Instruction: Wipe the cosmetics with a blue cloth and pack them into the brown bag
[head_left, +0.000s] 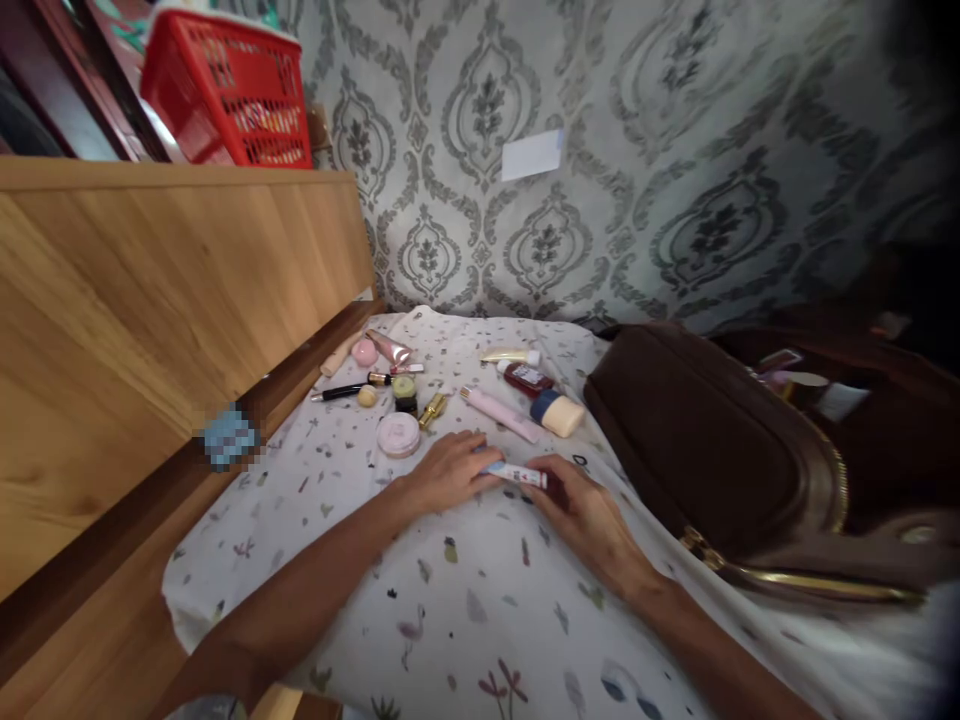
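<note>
A small white tube with a pale blue end and small print spans the gap between my two hands, above the patterned cloth. The fingers of my left hand are closed on its blue end. At the other end, my right hand pinches it between thumb and fingers. Just beyond my hands lie a long pink tube, a round pink compact and a gold lipstick-like tube. A cream bottle with a dark blue cap lies near a dark red bottle.
An open brown bag with a gold zipper stands on the right. More cosmetics lie at the back left, including a black pen-like stick and a pink ball. A wooden panel borders the left, with a red basket above.
</note>
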